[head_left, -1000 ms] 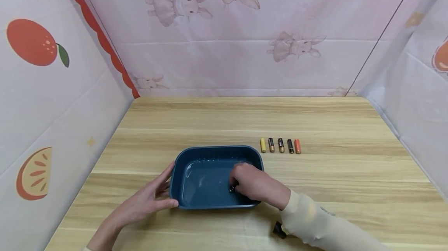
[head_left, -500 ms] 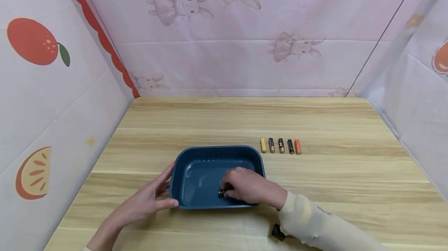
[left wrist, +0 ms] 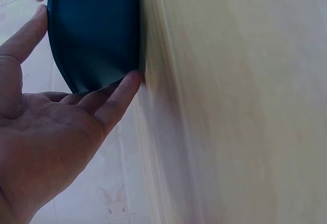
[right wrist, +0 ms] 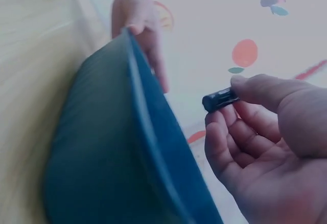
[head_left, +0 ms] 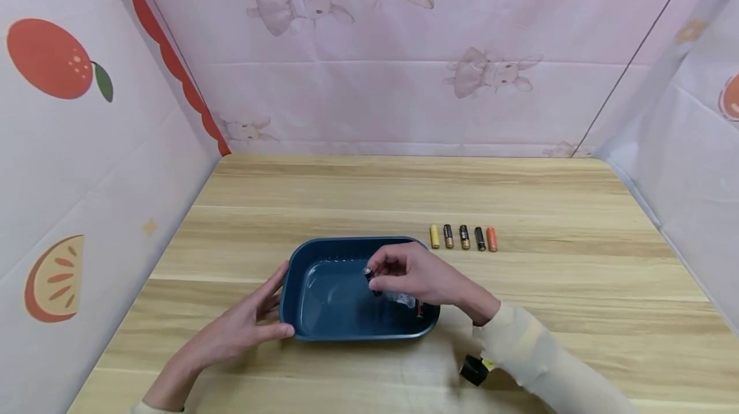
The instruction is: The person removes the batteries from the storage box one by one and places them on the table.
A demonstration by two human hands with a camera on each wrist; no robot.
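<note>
A dark blue plastic tub (head_left: 337, 301) stands on the wooden table. My left hand (head_left: 251, 324) rests against its left end, thumb at the near corner. The left wrist view shows that hand's (left wrist: 56, 137) fairly straight fingers touching the tub's outer wall. Over the tub's right half, my right hand (head_left: 421, 273) pinches a small dark battery (head_left: 369, 273) between thumb and fingers. The battery (right wrist: 219, 100) is tilted in the right wrist view. Beneath the right hand, a dark reddish battery (head_left: 419, 309) and a pale, shiny patch (head_left: 401, 299) show in the tub, partly hidden.
Several batteries stand in a row behind the tub's right corner, from a yellow battery (head_left: 434, 236) to an orange battery (head_left: 491, 239). Beside the right sleeve is a black object (head_left: 475, 370) with a yellow part. Printed cloth walls (head_left: 369, 106) enclose the table (head_left: 346, 189).
My right hand has risen from the tub's floor with the dark battery pinched in its fingertips. The left hand has stayed at the tub's left end. The row of batteries is unchanged.
</note>
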